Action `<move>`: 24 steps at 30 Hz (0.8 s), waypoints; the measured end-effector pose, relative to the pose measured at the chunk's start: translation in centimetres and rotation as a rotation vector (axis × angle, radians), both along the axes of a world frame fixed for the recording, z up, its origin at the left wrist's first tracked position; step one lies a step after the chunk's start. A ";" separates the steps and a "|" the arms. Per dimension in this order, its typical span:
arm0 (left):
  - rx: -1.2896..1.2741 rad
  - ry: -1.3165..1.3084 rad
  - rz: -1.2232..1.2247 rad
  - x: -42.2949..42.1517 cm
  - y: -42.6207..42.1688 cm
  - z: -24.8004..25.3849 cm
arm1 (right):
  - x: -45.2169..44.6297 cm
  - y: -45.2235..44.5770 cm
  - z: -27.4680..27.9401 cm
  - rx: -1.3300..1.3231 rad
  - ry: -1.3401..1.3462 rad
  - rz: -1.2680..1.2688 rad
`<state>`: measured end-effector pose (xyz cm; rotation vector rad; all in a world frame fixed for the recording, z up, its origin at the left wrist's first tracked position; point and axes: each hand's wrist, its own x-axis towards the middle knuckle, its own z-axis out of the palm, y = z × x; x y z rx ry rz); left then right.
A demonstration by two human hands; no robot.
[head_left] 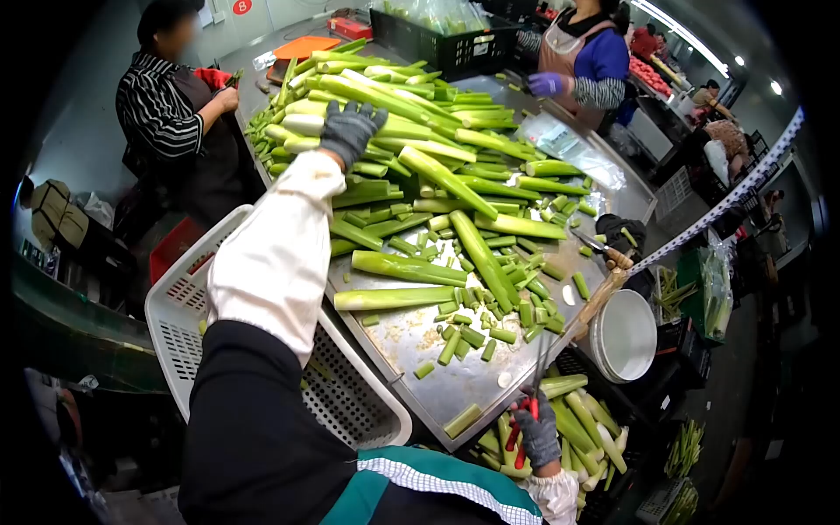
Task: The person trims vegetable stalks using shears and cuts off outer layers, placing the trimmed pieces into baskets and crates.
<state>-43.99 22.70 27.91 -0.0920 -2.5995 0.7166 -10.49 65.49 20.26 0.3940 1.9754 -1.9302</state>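
My left hand (353, 133), in a dark grey glove, reaches far over the table with its fingers spread on top of a heap of thick green stalks (420, 114). The palm and what lies beneath it are hidden. Low at the right, my right hand (537, 430), also gloved, is closed around red-handled scissors (533, 408), whose thin blades point up past the table edge. Several loose stalks (407, 268) and many short cut pieces (472, 336) lie on the metal table (411, 385) between my hands. Below my right hand, pale-ended stalks (582, 420) fill a dark crate.
A white perforated basket (367, 411) stands under my left arm. A wooden-handled knife (618, 258) lies near the right edge, beside a wooden pole (595, 306) and white bucket (626, 337). A black crate (446, 44) stands behind. Co-workers stand far left (162, 114) and far right (582, 52).
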 end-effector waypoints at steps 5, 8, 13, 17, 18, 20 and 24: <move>-0.088 -0.250 0.077 -3.1 -3.3 -1.3 | 1.8 1.4 -0.2 0.036 -0.005 -0.130; -0.106 -0.232 -0.063 -2.2 -4.9 -2.0 | 1.8 1.2 0.7 0.061 -0.033 -0.169; 0.361 -0.082 -0.221 5.6 -7.9 -0.1 | 1.5 0.4 0.9 0.113 -0.085 -0.137; 0.817 -0.190 -0.165 16.0 -12.9 -0.2 | 1.5 -0.1 0.3 0.061 -0.131 -0.047; 0.738 -0.233 -0.132 19.4 -12.0 0.2 | 1.5 -0.4 0.4 0.060 -0.132 -0.036; 0.649 -0.568 0.324 25.9 -12.4 -0.8 | 1.4 -1.2 0.7 0.055 -0.082 0.022; 0.590 -1.031 0.443 35.1 -13.7 -9.4 | 1.7 -2.2 1.3 0.020 -0.072 0.054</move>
